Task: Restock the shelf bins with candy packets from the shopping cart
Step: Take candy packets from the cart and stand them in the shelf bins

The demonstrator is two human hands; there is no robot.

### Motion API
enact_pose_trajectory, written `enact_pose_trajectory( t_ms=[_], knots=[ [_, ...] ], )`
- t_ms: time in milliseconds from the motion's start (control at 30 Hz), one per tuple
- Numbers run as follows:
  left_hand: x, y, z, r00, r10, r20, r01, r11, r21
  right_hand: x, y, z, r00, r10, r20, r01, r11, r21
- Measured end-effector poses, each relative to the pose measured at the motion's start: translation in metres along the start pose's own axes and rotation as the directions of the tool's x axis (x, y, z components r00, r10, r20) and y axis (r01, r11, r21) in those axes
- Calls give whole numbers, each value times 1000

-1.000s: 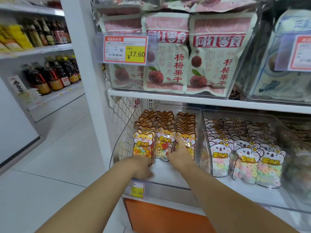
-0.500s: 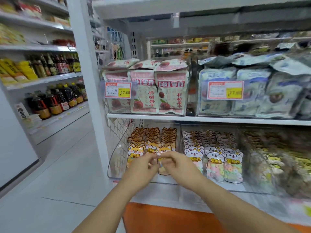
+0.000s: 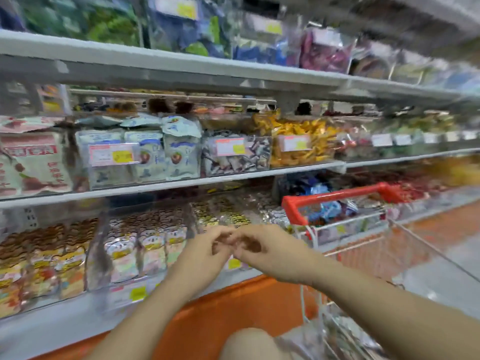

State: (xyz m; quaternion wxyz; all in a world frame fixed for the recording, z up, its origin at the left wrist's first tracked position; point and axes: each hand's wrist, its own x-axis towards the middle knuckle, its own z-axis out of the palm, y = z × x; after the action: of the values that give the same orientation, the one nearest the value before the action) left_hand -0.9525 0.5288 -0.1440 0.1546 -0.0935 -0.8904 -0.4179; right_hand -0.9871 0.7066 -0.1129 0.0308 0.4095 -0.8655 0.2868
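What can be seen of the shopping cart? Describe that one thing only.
The shopping cart stands upright at the right, beside the shelves. A red, plastic-looking handle bar with rounded corners sits above a basket of thin pale wire, handle end towards the person. Blurred packets seem to lie in the basket. Neither the left hand nor the right hand touches it; both are just left of it.

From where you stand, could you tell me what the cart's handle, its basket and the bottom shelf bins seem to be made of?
Cart handle: red plastic, likely, smooth with moulded corners. Basket: white-coated metal wire, judging by its thin grid. Shelf bins: clear rigid plastic, probably, since packets show through their walls. Blur leaves finishes uncertain.
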Motion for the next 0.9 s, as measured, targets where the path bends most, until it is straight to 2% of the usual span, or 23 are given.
enact_pose_trajectory(
  t_ms=[167,333,400,467,533,600,667,700,800,833,900],
  knots=[
    [27,64,92,971,188,150,-194,981,28,-86,66,-61,987,148,-66,-155,983,-103],
    [45,95,157,924,285,256,-315,946,82,-161,128,-90,926,363,-106,-373,923,-98],
    [51,102,176,898,304,319,-358,925,125,-186,150,-93,901,431,-52,-434,891,-135],
    [55,106,191,882,263,391,-343,927,149,-206,168,-92,865,497,69,-470,851,-235],
    [55,108,203,855,195,481,-329,921,211,-223,184,-87,784,578,227,-468,790,-397],
    [53,109,211,844,149,515,-367,861,352,-239,204,-76,697,660,281,-482,721,-498],
    [49,110,211,857,161,490,-403,802,441,-249,223,-68,690,697,195,-518,664,-539],
    [48,111,211,859,176,482,-415,789,453,-251,232,-66,712,690,129,-522,643,-561],
    [48,112,210,858,170,485,-416,784,460,-246,251,-68,749,662,23,-489,576,-655],
    [49,113,211,859,168,484,-414,785,462,-244,257,-70,736,677,20,-484,547,-683],
    [49,111,211,860,169,481,-416,778,471,-243,264,-68,664,747,44,-538,517,-665]
  ],
)
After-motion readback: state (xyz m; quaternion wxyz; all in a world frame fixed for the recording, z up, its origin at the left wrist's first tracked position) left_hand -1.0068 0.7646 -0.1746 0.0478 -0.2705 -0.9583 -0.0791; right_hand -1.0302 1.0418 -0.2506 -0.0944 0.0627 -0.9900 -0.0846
